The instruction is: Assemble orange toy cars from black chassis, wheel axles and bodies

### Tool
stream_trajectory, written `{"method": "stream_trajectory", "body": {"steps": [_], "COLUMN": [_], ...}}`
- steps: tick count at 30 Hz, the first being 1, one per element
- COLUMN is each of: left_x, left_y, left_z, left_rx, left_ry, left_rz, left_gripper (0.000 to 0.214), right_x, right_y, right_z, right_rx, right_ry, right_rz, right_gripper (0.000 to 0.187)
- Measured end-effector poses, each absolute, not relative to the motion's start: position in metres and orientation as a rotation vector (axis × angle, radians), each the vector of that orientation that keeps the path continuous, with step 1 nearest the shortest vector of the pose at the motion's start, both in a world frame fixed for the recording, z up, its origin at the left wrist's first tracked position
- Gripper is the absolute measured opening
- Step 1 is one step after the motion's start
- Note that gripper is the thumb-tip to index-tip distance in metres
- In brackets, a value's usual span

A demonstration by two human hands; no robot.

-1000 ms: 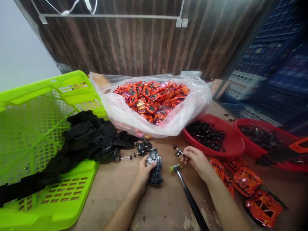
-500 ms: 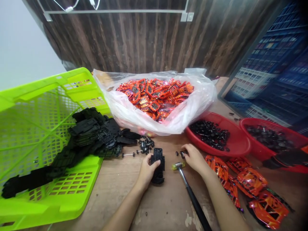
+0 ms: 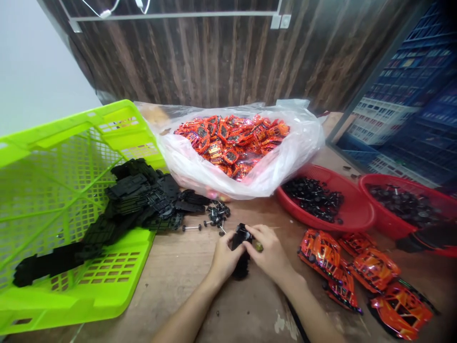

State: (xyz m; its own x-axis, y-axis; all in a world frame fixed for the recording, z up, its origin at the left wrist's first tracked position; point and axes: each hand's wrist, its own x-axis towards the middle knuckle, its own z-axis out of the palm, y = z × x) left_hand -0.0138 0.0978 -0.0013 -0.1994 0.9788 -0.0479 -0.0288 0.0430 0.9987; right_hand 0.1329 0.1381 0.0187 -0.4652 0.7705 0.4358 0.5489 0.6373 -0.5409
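Note:
A black toy car chassis [image 3: 241, 270] is held low over the table, its far end tipped up. My left hand [image 3: 224, 257] is closed around its left side, thumb on top. My right hand [image 3: 268, 250] is closed at its far right end, fingertips against the chassis; the wheel axle in those fingers is mostly covered. Under my right hand and forearm lies a hammer, with a bit of its yellowish head [image 3: 259, 246] and its black handle [image 3: 298, 318] showing. Beyond the chassis, loose wheel axles [image 3: 217, 213] lie in a small heap.
Left, a lime-green crate [image 3: 137, 281] lies tipped with black chassis [image 3: 143, 195] spilling out. A plastic bag [image 3: 228, 188] of orange car bodies stands behind. At right are two red basins [image 3: 357, 209] of wheel parts, with orange car bodies [image 3: 374, 269] in front.
My right hand has come left from the table beside the hammer head to the chassis, bringing the wheel axle. The chassis has tilted in my left hand.

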Motion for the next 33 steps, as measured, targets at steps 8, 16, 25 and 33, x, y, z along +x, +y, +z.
{"method": "stream_trajectory", "body": {"steps": [8,16,25,33], "left_x": [-0.009,-0.015,-0.011,-0.011], "left_y": [0.091,0.091,0.084,0.085], "left_z": [-0.006,-0.008,0.003,0.007], "left_rx": [1.193,1.221,1.206,0.954], "left_ry": [1.375,1.333,1.193,1.150], "left_rz": [1.324,1.316,1.257,1.303], "left_gripper": [0.025,0.025,0.015,0.030], "right_x": [0.114,0.110,0.135,0.129], "right_y": [0.117,0.122,0.140,0.134], "right_z": [0.000,-0.003,0.001,0.026], "right_rx": [-1.206,-1.280,-1.136,-1.018], "right_ry": [-2.214,-1.876,-1.696,-1.687], "right_rz": [0.144,0.587,1.301,1.447], "right_gripper": [0.036,0.039,0.041,0.042]}}
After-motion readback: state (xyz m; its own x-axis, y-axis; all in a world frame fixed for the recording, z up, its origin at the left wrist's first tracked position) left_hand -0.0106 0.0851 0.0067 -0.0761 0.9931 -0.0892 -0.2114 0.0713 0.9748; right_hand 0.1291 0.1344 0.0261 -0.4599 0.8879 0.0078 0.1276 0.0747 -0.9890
